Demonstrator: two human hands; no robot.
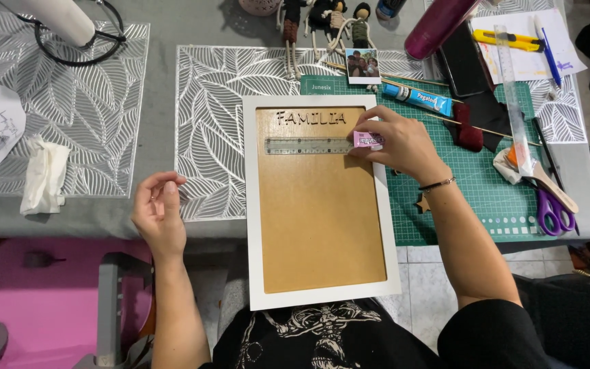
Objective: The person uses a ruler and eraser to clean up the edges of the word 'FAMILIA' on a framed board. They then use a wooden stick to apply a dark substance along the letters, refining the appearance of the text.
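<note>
On the grey table [172, 27], a white-framed board [319, 205] lies before me. My right hand [397, 143] pinches a small pink packet [368, 139] beside the metal ruler [307, 145]. My left hand [160, 215] rests loosely curled, holding nothing. A blue glue tube [418, 99] lies above.

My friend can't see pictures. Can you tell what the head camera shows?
The right hand holds a small pink packet at the end of a metal ruler lying across a white-framed brown board. The left hand rests empty at the table edge, with scissors and a glue tube nearby.
</note>
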